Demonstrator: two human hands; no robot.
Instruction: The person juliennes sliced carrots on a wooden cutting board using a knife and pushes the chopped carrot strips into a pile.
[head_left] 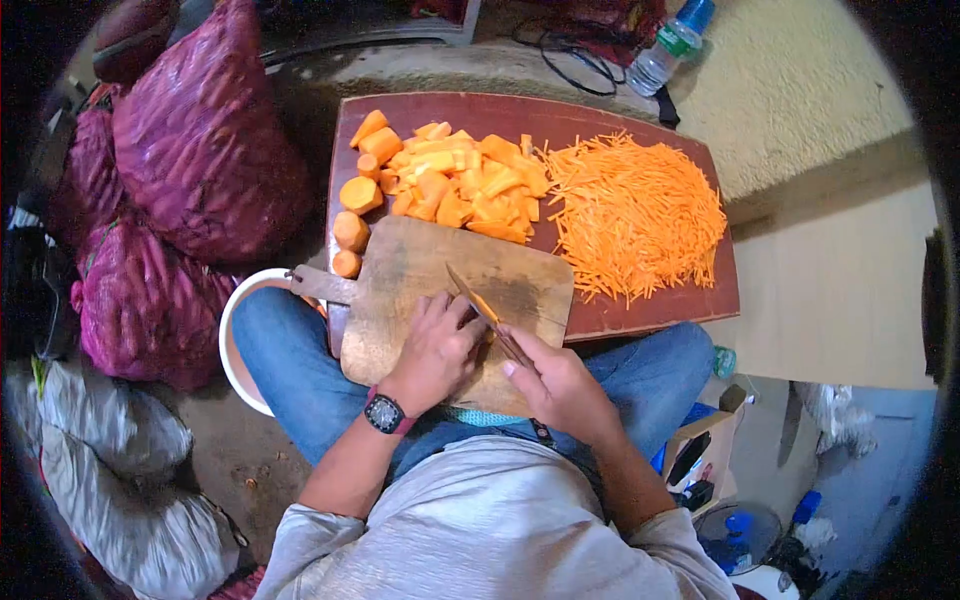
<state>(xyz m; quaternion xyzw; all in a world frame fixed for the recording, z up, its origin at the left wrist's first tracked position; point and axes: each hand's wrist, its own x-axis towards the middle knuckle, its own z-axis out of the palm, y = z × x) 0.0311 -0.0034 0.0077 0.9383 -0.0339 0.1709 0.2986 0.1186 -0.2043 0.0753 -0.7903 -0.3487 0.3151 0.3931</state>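
Note:
My left hand [440, 345], with a watch on the wrist, is closed with curled fingers on the wooden cutting board [400, 260]. Its fingertips press down close to the blade, over a carrot piece [487, 309] that is mostly hidden; only a little orange shows along the knife. In my right hand [565, 388] is a knife [513, 347], its blade slanting away to the upper left over the board. Behind the board lie a heap of carrot slices [470, 180], several thick carrot chunks [360, 195] and a pile of carrot shreds [640, 220].
The board rests partly on a red-brown table [650, 318] and above my lap. A white tub [237, 365] stands by my left leg. Filled purple mesh sacks [205, 130] and pale sacks [130, 500] lie left. A water bottle [668, 50] lies on the ledge behind.

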